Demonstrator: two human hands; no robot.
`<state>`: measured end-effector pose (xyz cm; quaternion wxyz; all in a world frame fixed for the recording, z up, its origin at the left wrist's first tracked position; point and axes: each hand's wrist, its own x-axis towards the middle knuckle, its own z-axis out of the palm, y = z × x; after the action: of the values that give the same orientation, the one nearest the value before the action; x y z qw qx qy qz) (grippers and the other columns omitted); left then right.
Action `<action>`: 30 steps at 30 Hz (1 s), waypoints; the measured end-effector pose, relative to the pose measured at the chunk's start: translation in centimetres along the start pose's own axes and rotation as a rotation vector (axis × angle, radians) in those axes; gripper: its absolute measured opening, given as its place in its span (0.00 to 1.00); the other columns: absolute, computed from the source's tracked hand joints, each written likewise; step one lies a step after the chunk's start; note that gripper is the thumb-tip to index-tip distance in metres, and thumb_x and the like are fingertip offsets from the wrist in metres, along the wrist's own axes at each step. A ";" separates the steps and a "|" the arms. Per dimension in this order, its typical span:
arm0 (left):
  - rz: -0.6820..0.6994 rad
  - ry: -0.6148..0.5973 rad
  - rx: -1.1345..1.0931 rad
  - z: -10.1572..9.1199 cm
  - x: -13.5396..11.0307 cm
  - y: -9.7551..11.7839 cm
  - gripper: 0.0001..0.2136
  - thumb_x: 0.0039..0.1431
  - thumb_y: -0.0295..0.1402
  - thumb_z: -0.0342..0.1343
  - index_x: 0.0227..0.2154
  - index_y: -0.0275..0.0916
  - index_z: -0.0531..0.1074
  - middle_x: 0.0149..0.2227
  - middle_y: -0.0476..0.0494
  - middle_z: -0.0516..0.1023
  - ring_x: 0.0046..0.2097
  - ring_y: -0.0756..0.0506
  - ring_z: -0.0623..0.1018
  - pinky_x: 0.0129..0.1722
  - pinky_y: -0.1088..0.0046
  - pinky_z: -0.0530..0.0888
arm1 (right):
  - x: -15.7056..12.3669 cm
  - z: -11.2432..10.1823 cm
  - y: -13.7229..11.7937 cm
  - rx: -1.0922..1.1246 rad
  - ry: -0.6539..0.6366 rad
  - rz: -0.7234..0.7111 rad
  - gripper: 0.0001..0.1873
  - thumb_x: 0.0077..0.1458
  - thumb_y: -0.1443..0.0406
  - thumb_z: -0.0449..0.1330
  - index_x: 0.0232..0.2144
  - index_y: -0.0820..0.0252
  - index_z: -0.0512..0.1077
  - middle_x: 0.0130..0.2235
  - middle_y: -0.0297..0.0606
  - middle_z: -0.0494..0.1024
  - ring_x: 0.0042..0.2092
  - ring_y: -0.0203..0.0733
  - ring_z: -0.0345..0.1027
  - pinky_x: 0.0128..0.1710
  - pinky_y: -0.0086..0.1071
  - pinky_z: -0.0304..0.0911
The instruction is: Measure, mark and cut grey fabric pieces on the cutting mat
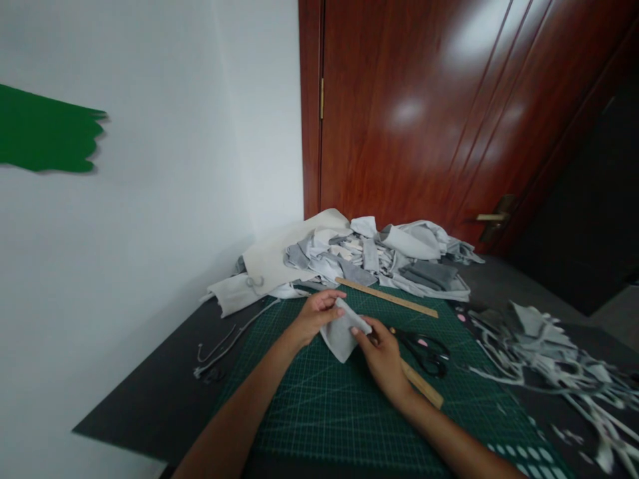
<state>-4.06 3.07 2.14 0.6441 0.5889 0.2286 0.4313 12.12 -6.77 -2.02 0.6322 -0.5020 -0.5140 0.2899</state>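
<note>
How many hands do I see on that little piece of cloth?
2. The left hand pinches the light grey cloth at its left side; the right hand pinches its right side. Some fingers are partly hidden, but no other hand shows.

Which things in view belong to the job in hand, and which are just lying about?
In hand, or likely part of it:
- gray cloth, held by left hand and right hand
- green mat underneath
- scissors and ruler, within reach, untouched

Apparently just lying about:
- cloth pile at the back
- scraps on the right
</note>
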 end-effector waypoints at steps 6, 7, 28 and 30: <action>0.009 0.038 0.046 0.1 -0.2 0.0 0.25 0.43 0.41 0.76 0.43 0.35 0.79 0.38 0.41 0.83 0.38 0.44 0.81 0.41 0.70 0.74 | 1.5 -1.4 -0.7 0.014 0.053 -0.013 0.22 0.54 0.51 0.67 0.46 0.59 0.77 0.38 0.40 0.82 0.38 0.47 0.74 0.38 0.38 0.70; 0.016 0.051 0.062 0.2 -0.3 0.0 0.24 0.43 0.41 0.76 0.42 0.35 0.79 0.38 0.41 0.83 0.38 0.44 0.81 0.41 0.70 0.74 | 1.7 -1.6 -0.8 -0.008 0.051 -0.013 0.22 0.54 0.52 0.68 0.45 0.59 0.78 0.37 0.40 0.82 0.37 0.47 0.74 0.38 0.38 0.70; 0.251 0.109 0.445 1.4 0.0 -0.3 0.15 0.50 0.46 0.69 0.28 0.40 0.77 0.39 0.42 0.80 0.47 0.39 0.77 0.50 0.65 0.73 | 3.2 -3.8 -2.5 -0.175 -0.035 -0.209 0.19 0.65 0.50 0.57 0.30 0.57 0.71 0.33 0.35 0.73 0.37 0.42 0.66 0.37 0.33 0.63; 0.164 0.064 0.354 1.7 -0.1 -0.6 0.17 0.54 0.49 0.66 0.31 0.39 0.76 0.36 0.43 0.80 0.42 0.42 0.78 0.44 0.67 0.74 | 3.2 -3.7 -2.5 -0.122 -0.074 -0.156 0.18 0.67 0.50 0.54 0.33 0.56 0.71 0.32 0.34 0.72 0.35 0.41 0.66 0.36 0.33 0.65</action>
<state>-2.60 2.06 1.89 0.4854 0.6958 0.2725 0.4539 16.16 -6.05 1.56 0.6020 -0.4868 -0.5911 0.2262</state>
